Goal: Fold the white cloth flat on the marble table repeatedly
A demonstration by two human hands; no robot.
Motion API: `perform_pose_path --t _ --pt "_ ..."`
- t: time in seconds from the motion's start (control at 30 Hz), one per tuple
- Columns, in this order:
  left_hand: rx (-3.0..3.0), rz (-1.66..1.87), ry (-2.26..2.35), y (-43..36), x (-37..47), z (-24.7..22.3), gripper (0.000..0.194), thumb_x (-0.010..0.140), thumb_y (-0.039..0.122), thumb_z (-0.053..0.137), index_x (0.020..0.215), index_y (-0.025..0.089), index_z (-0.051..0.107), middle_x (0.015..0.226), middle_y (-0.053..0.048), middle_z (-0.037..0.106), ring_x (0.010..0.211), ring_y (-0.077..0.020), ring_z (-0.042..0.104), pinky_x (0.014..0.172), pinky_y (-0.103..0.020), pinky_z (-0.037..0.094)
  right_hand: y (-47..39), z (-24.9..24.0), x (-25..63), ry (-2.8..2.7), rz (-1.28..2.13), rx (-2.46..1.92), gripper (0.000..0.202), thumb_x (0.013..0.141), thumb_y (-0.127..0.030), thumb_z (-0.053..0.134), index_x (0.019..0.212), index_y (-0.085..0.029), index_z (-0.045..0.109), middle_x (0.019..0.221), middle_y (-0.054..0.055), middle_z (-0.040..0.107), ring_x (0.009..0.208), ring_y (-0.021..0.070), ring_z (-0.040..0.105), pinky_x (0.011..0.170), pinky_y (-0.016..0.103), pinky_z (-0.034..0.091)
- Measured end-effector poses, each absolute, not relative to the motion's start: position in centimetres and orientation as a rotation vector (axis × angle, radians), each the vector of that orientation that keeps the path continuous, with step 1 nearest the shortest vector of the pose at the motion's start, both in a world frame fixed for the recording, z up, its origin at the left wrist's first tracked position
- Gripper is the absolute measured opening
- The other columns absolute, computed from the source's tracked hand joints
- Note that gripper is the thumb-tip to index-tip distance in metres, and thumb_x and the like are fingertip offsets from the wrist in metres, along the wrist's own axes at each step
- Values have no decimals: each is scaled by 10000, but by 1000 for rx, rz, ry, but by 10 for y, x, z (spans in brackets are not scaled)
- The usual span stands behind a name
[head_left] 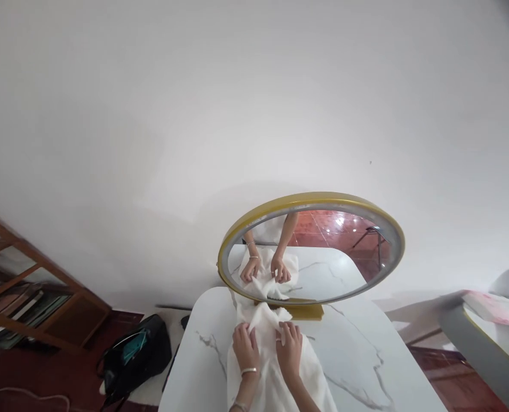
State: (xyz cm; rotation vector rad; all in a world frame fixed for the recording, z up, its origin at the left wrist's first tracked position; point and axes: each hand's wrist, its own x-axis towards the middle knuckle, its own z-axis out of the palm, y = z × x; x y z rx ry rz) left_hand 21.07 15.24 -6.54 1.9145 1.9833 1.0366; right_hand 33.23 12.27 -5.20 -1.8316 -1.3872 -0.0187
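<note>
A soft white cloth lies rumpled over the near part of the table, its far end bunched up. My left hand, with a bracelet at the wrist, pinches the cloth's left side. On the opposite side my right hand grips it too, fingers curled in. Between the hands the fabric rises in a loose fold. Just beyond stands a round gold-framed mirror, which reflects both hands and the cloth. What kind of cloth item it is, I cannot tell.
The white marble-patterned table has rounded corners and stands against the wall. The mirror's gold base sits on it. A black bag rests at the left, near a wooden shelf. Another table bears a pink-and-white packet.
</note>
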Motion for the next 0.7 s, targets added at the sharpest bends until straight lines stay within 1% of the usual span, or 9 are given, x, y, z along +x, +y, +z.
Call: perform_pose_path --t 0.1,0.2,0.27,0.37,0.43,0.5,0.53,0.6,0.7 --pt "1679 1604 1988 162 203 -24 193 921 291 333 998 197 483 1058 -115 524 1018 -241 547 866 -408 477 140 4 305 -1342 -137 -1557 204 849 -132 411 894 -234 581 917 65 581 844 216 504 736 356 415" --pt "1524 1923 1961 182 198 38 172 916 307 346 1031 209 426 1233 -152 425 1201 -266 442 965 -461 425 156 69 283 -1252 -212 -1305 206 853 -89 422 890 -233 564 884 48 528 811 180 498 693 320 430" --pt "1526 2134 1908 196 192 79 197 912 310 348 1079 212 384 1291 -179 370 1266 -286 382 1019 -526 360 164 105 273 -1198 -264 -1165 222 841 -63 439 903 -239 559 879 39 494 807 167 506 656 297 439" --pt "1625 2458 1689 215 183 121 262 896 343 411 1116 223 334 1362 -200 302 1302 -310 351 1037 -582 319 176 136 264 -1202 -410 -1032 286 842 -77 463 1037 -264 556 988 59 504 922 190 540 738 346 481" --pt "1617 2473 1590 226 182 130 306 898 359 432 1146 220 319 1386 -200 306 1331 -301 329 1055 -566 312 186 139 259 -1266 -485 -1069 384 855 -106 479 1205 -262 501 1132 98 511 1086 235 515 846 406 484" --pt "1502 2339 1560 234 184 124 374 915 366 412 1230 207 288 1399 -201 329 1340 -276 335 1064 -514 331 198 130 257 -1368 -537 -1179 495 869 -148 500 1345 -240 401 1278 136 476 1225 275 436 938 453 455" --pt "1435 2247 1550 237 186 117 415 923 372 399 1277 201 267 1392 -201 355 1327 -264 364 1053 -482 355 203 123 257 -1422 -565 -1233 540 875 -170 508 1389 -234 355 1336 146 449 1268 287 398 970 472 435" --pt "1357 2076 1541 240 189 102 472 922 396 404 1325 188 276 1327 -191 445 1258 -252 451 1004 -430 413 212 105 259 -1515 -631 -1307 586 888 -210 505 1434 -244 296 1412 146 401 1306 298 362 1009 498 396" --pt "1391 1979 1587 241 191 87 439 913 430 414 1261 162 415 1167 -166 557 1137 -250 537 936 -401 453 221 86 268 -1620 -690 -1332 581 893 -235 497 1439 -272 302 1452 132 378 1314 299 365 1032 507 356"
